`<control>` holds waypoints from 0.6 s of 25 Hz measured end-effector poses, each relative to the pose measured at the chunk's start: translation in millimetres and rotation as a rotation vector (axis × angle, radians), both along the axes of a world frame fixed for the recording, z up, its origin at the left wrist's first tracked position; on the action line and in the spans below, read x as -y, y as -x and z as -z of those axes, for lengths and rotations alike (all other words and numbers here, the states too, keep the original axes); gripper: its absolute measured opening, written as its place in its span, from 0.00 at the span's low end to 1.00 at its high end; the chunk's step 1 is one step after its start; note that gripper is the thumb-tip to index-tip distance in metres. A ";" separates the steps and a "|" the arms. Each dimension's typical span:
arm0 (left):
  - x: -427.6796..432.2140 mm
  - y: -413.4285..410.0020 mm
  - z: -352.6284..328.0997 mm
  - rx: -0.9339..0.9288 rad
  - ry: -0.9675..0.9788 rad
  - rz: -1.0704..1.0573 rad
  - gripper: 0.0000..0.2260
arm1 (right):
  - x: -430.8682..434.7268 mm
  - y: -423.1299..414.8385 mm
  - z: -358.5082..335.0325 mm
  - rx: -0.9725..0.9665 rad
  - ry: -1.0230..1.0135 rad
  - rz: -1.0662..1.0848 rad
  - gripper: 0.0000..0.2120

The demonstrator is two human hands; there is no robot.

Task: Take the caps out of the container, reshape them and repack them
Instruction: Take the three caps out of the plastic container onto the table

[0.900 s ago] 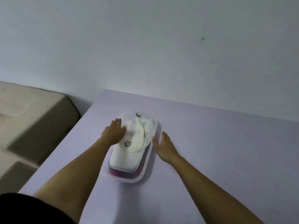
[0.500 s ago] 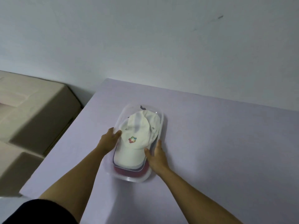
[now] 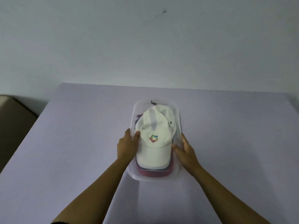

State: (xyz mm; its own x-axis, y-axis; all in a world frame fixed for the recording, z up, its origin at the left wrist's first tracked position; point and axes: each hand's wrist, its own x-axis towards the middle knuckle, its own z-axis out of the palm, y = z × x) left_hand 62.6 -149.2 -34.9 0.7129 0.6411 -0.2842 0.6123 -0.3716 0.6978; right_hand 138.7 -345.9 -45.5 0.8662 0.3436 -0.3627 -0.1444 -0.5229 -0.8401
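Observation:
A clear plastic container (image 3: 177, 113) sits on the lilac table (image 3: 77, 143), long side pointing away from me. A white cap (image 3: 153, 151) with a coloured logo lies on top of a stack inside it. Below it show the brims of a dark cap and a red cap (image 3: 153, 174). My left hand (image 3: 127, 147) grips the container's left wall, thumb over the rim and touching the white cap. My right hand (image 3: 186, 151) holds the right wall, thumb inside by the white brim.
A plain white wall (image 3: 145, 46) rises behind the table's far edge. A beige box or sofa (image 3: 14, 120) stands off the table's left edge. Bare tabletop lies on both sides of the container.
Both hands moved from flat beside the container to gripping its side walls. The view swung so the container now sits centred and straight in front of me.

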 end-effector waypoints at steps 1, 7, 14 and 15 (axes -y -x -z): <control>13.7 -3.9 -0.5 -0.002 0.002 0.015 0.24 | 13.6 -0.5 2.0 -0.008 0.010 0.020 0.32; 55.7 -4.6 2.9 -0.031 0.045 0.011 0.24 | 51.9 -0.9 9.9 -0.043 0.003 0.045 0.31; 58.8 -2.9 8.5 -0.055 0.055 -0.018 0.25 | 48.7 7.3 19.4 -0.047 -0.029 0.099 0.28; 58.4 -3.2 9.0 -0.055 0.069 -0.022 0.25 | 46.6 9.0 18.8 -0.036 -0.031 0.115 0.28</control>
